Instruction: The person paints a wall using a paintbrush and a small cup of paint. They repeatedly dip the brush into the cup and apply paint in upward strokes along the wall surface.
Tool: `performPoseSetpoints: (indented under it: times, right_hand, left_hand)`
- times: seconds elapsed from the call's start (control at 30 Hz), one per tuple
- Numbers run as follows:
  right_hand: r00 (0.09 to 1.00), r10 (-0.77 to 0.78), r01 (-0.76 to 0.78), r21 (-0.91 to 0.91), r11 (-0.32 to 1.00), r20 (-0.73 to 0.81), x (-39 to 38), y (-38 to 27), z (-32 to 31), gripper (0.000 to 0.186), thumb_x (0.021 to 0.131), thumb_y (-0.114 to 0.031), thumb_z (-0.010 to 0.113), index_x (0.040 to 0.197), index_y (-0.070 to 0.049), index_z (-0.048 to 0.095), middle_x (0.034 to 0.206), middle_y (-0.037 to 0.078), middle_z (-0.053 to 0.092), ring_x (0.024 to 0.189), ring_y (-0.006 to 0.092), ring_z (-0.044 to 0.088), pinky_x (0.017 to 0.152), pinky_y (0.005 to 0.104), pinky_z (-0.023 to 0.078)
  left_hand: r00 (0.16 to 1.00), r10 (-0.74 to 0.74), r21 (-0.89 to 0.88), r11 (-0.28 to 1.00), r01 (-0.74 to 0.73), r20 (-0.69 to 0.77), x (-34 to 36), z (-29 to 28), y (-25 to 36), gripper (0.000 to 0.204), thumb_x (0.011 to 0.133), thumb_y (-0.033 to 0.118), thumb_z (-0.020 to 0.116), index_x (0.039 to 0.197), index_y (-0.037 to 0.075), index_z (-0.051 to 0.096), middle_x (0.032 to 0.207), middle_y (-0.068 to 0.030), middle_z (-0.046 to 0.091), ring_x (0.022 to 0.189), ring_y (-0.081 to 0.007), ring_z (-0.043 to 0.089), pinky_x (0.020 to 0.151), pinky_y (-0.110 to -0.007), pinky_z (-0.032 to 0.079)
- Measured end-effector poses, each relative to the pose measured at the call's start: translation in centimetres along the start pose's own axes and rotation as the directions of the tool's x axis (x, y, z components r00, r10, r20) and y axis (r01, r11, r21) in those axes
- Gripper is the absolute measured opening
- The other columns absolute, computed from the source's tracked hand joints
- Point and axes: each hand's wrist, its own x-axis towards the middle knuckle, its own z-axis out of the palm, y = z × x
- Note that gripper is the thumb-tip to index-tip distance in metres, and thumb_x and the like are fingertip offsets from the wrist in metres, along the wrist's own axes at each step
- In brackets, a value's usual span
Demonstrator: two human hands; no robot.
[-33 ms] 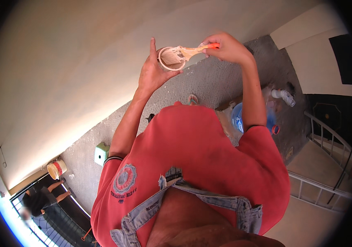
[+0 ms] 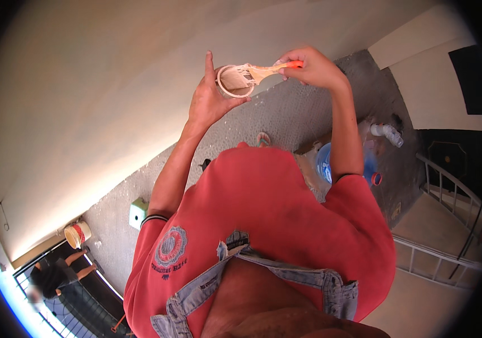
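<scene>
My left hand [image 2: 204, 102] cradles a small round tub [image 2: 218, 86] from its left side, one finger pointing up and the thumb along the near rim. Pinkish-cream paint coats the inside of the tub, whose mouth faces me. In my right hand [image 2: 314, 69] is a paintbrush [image 2: 264, 72] with an orange-tipped handle, gripped near that end. The brush lies almost level, its paint-covered bristles at the tub's mouth. Whether the bristles touch the rim I cannot tell. Both hands are raised in front of the pale wall [image 2: 117, 73].
Below on the grey floor [image 2: 303, 112] are a large blue water bottle [image 2: 324, 162], a white crumpled roll [image 2: 387, 134], a pale green stool [image 2: 138, 213] and a bucket [image 2: 77, 233]. A metal ladder [image 2: 447, 253] is at the right. Another person [image 2: 55, 276] is at lower left.
</scene>
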Motion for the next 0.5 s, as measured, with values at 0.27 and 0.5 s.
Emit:
performPoseSetpoints:
  times: [0.27, 0.5]
  right_hand:
    - [0.988, -0.049, 0.04, -0.06, 0.997, -0.148, -1.6, -2.9, -5.8, 0.022, 0.09, -0.014, 0.072, 0.109, -0.002, 0.075, 0.074, -0.001, 0.069, 0.056, 0.0053, 0.052, 0.049, 0.0235, 0.042]
    - [0.976, -0.064, 0.035, -0.139, 0.99, -0.207, -2.6, -2.9, -7.2, 0.022, 0.09, -0.012, 0.072, 0.109, -0.004, 0.075, 0.074, -0.001, 0.068, 0.055, 0.0042, 0.051, 0.048, 0.0233, 0.041]
  left_hand:
    - [0.995, 0.095, 0.0, 0.995, -0.095, 0.024, 5.8, -0.9, 5.1, 0.136, 0.064, 0.029, 0.097, 0.157, -0.007, 0.004, 0.121, -0.0156, 0.071, 0.109, -0.0316, 0.071, 0.094, -0.039, 0.058]
    - [0.997, 0.074, -0.059, 0.995, -0.075, -0.018, 6.5, 0.3, 5.8, 0.136, 0.065, 0.034, 0.096, 0.157, -0.007, 0.005, 0.124, -0.0198, 0.069, 0.11, -0.0331, 0.071, 0.096, -0.04, 0.057]
